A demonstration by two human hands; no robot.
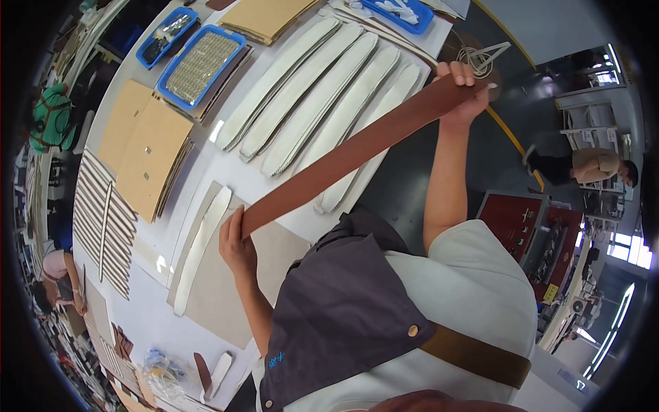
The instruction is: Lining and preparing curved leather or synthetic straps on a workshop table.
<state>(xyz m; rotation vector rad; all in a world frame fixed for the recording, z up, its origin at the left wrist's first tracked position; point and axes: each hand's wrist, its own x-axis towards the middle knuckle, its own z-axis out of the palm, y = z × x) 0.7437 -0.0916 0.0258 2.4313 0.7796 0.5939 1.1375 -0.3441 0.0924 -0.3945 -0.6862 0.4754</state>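
A long brown strip (357, 152), like leather, is stretched at a slant between my two hands. Its lower left end is pinched in my left hand (238, 244), thumb and fingers closed on it. At the upper right end, my right hand (465, 93) wraps its fingers over the strip. Behind the strip, several long white padded strips (302, 89) with rounded ends lie side by side on the table. Beside my left hand, a single white strip (200, 250) rests on a grey-beige sheet (226, 292).
Blue trays (180, 101) of small parts and brown cardboard sheets (154, 168) sit at the far left. Thin dark-edged strips (103, 220) lie in a row. A red machine (511, 223) stands to my right. Other people (594, 165) are at both sides.
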